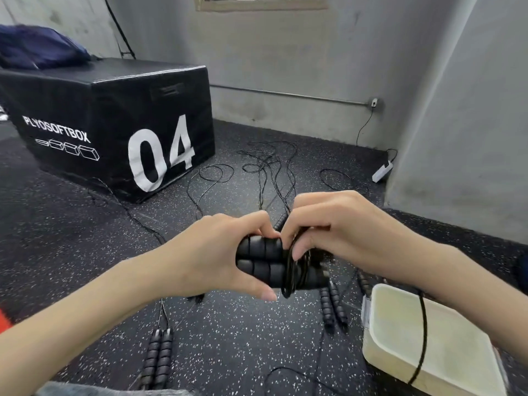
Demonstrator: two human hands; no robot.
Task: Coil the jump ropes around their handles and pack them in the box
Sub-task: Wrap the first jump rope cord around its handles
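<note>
Hands (217, 252) grip handles (258, 262); rope (291, 270) coiled

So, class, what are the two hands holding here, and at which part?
The left hand grips the two black handles, side by side, at one end. The right hand pinches the black rope coiled around their middle.

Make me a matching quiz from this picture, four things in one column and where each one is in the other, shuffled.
Things:
1. pair of black ribbed foam handles with black rope coils
2. cream plastic box
3. black padded plyo box marked 04
4. white power strip

Places:
A. by the wall, far right
B. held in both hands
C. floor, near right
D. floor, far left

Pairs: 1-B, 2-C, 3-D, 4-A
</note>
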